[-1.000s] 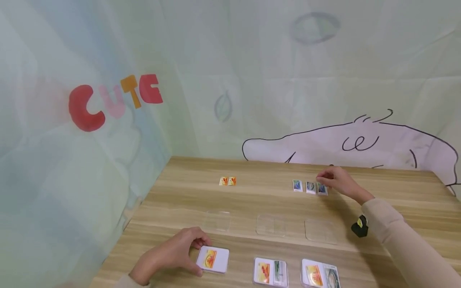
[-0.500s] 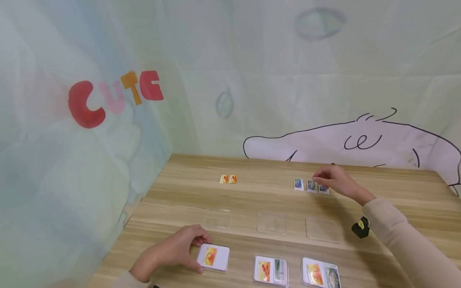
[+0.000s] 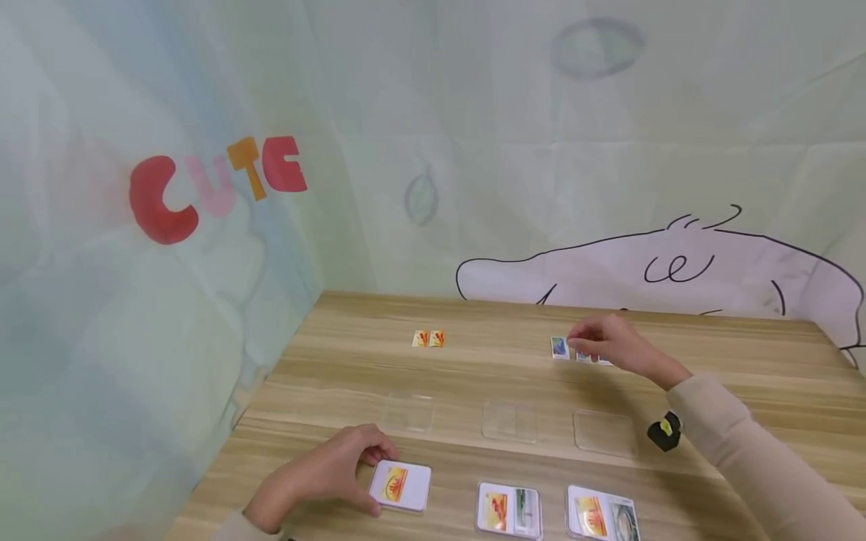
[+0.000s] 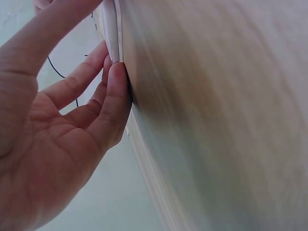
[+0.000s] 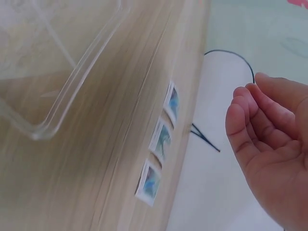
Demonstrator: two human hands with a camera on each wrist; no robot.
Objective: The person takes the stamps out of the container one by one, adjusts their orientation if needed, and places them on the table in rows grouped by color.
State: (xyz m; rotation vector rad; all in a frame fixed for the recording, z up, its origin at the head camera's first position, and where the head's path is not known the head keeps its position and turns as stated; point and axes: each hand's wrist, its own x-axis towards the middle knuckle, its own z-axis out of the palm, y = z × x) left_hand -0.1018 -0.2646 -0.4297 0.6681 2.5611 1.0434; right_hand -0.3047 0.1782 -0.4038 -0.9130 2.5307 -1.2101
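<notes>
My left hand (image 3: 338, 469) grips the left edge of a clear square case (image 3: 417, 492) with a white insert, thumb at the near side and fingers at the far side. An orange-yellow stamp (image 3: 394, 483) lies in its left half. In the left wrist view, the fingertips (image 4: 117, 79) press against the case's thin edge. My right hand (image 3: 621, 346) hovers over a row of three blue-green stamps, its fingers loosely curled and nothing between them. The leftmost stamp (image 3: 559, 347) shows fully in the head view; the hand partly covers the others. All three, including the middle stamp (image 5: 161, 140), show in the right wrist view.
Two orange stamps (image 3: 429, 339) lie at the back left. Three clear lids, one the right lid (image 3: 604, 433), form a middle row. Two more cases, the middle case (image 3: 509, 511) and the right case (image 3: 601, 515), hold two stamps each. A black piece (image 3: 665, 431) sits beside the right sleeve.
My right hand has moved left along the stamp row, from the rightmost stamp towards the leftmost. The left hand stays at its case, and the stamps lie where they were.
</notes>
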